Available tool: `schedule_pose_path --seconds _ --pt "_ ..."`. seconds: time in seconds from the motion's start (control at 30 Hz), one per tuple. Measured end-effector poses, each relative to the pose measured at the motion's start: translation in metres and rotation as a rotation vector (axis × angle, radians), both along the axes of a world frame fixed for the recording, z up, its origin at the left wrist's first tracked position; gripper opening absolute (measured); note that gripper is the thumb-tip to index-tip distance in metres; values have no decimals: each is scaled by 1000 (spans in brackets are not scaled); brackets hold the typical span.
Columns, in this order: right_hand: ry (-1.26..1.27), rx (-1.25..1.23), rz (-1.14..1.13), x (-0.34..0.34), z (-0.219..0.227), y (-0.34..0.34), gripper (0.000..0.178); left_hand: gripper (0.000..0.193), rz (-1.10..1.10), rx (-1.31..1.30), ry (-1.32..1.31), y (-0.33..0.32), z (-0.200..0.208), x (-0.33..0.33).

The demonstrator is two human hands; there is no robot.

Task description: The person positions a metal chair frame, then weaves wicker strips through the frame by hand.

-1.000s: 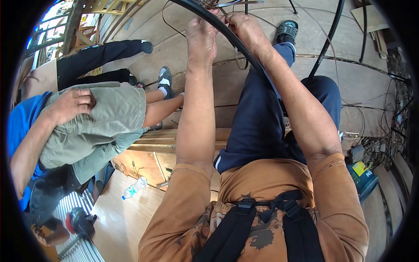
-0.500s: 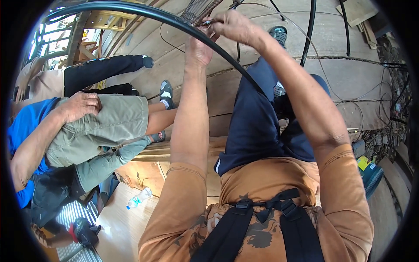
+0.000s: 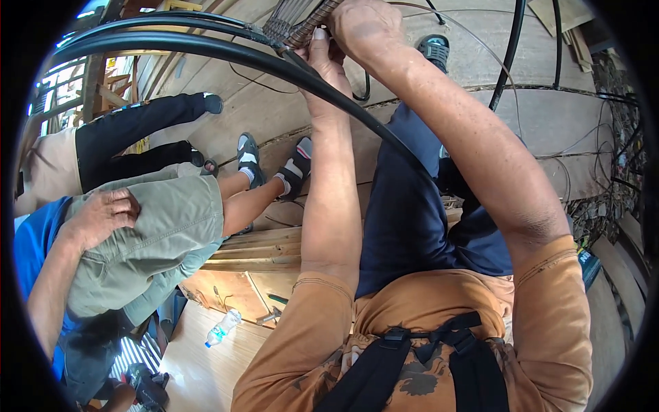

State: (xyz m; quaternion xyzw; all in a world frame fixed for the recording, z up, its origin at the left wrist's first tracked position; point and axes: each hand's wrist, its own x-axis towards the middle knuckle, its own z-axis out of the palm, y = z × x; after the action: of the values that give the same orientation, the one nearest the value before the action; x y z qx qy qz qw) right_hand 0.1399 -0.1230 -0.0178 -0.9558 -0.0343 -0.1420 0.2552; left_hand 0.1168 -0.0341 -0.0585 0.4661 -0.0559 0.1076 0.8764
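**Held at the top of the view, between 2 bare hands**

Picture, at upper middle, a narrow brown band of ribbed, wrapped strips (image 3: 312,24), slanting up beside a thick, glossy black curved tube (image 3: 206,49). Find the left hand (image 3: 326,65) just below, reaching past the tube, apparently pinching the band's lower edge between thumb and curled fingers. Find the right hand (image 3: 367,31) at the band's right side, closed like a fist; cannot tell its contents.

Judging by looks, expect light, springy strips, liable to crack if bent sharply. Expect a rigid, smooth, rather slippery tube, probably hollow. Best to pinch the band close to the tube, thumb uppermost, and steady the tube along its curve.
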Motion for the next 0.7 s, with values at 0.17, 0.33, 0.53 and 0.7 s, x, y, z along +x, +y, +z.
schedule_pose_path --seconds 0.17,0.33,0.53,0.7 --pt "-35 -139 132 14 -9 -3 20 14 -161 119 -65 25 -7 14" --pt "37 -21 167 13 -13 -15 22 19 -159 789 -173 46 -15 26" --pt "455 1274 200 -159 17 -85 43 40 -112 1294 -170 81 -19 27" --pt "292 943 -272 -309 72 -318 41 28 151 1178 -254 54 -7 14"
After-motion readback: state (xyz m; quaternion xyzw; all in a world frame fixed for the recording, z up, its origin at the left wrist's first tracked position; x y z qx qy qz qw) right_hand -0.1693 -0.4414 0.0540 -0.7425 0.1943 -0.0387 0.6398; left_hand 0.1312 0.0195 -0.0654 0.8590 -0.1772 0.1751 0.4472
